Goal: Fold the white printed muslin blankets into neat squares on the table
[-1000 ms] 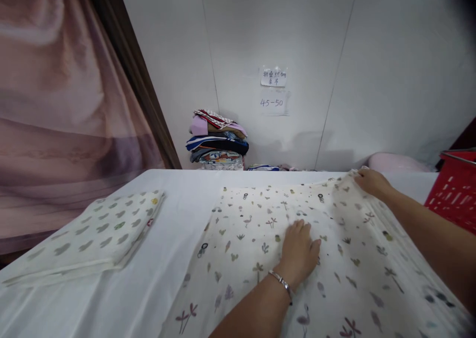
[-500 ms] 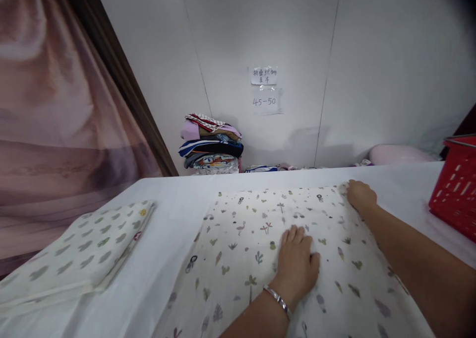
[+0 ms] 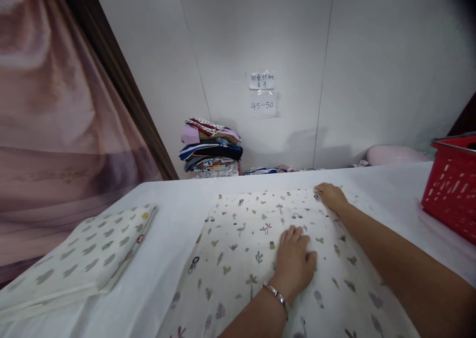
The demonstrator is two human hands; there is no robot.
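Printed cloth: the off-white piece with small plants and birds (image 3: 256, 268) lies spread on the white-covered table (image 3: 167, 238), in front of us, near edge running out of view.
Left hand: our braceleted left hand (image 3: 295, 261) rests palm down on the cloth, about mid-width; fingers extended, thumb apart, nothing gripped.
Right hand: our right hand (image 3: 330, 196) is at the far edge, by its right end, fingertips on the fabric; we can't tell whether they pinch it or only press.
Far edge: runs fairly straight from the far left corner to our right fingers; a faint bit of print shows just past that hand, layer unclear.
Surface: mostly flat, only soft ripples; we judge this to be smoothing and lining up.
Doing it well: we'd use the left palm as a light anchor, draw the right side taut without skewing the print, match the edges, then sweep creases outward. Too hard a pull could drag the whole piece askew.
Grey-print cloth: folded one (image 3: 89, 251) sits well apart at left; we'd leave that gap.
Red basket: at the table's right (image 3: 451, 189), clear of the cloth; watch the right elbow there.
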